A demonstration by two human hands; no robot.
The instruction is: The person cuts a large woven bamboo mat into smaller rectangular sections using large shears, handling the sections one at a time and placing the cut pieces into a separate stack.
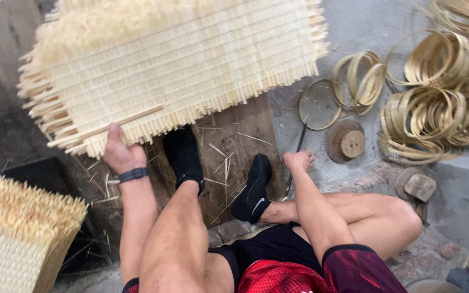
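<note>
On wooden board (245, 122), left hand (121, 154) grips woven bamboo mat (175, 65).

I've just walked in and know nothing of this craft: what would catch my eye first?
A big stack of pale woven bamboo mats fills the upper left, its near edge gripped by the left hand. On the right lie heaps of coiled bamboo hoops. The right hand rests on the floor near them.

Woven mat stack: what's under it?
Under the woven mat stack, a dark wooden board with loose splints shows; the left hand grips its edge. The rest underneath is covered.
</note>
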